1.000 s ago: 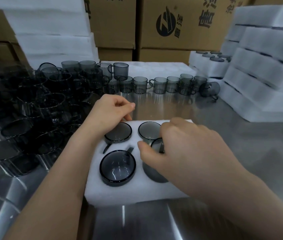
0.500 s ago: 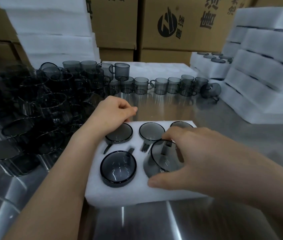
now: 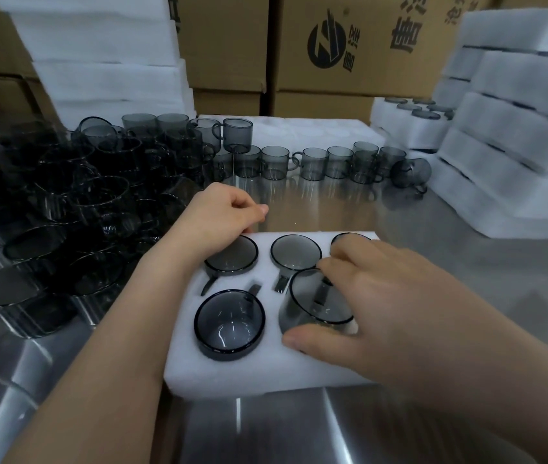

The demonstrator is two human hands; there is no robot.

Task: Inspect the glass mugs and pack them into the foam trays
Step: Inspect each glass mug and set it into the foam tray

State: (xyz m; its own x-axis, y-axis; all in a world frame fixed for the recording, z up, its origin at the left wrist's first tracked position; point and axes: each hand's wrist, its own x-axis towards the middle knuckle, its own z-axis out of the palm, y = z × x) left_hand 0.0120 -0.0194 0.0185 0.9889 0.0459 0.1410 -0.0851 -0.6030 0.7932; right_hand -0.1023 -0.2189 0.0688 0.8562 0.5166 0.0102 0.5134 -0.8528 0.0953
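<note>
Your right hand (image 3: 400, 306) grasped a tilted mug (image 3: 313, 306), hiding the tray's (image 3: 232, 371) 4 o'clock pocket; left hand (image 3: 222, 219) clenched at 11 o'clock; steel worktop (image 3: 299, 430), cartons (image 3: 359, 72) at 12.

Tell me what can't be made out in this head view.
All head view.
Foam tray, right side: under the right hand, which grips the tilted mug.
Far-right mug: mostly behind that hand's fingers.
Far-left mug: rim partly under the left hand.
Mug pile, left: dark, blurred, uncountable.
</note>
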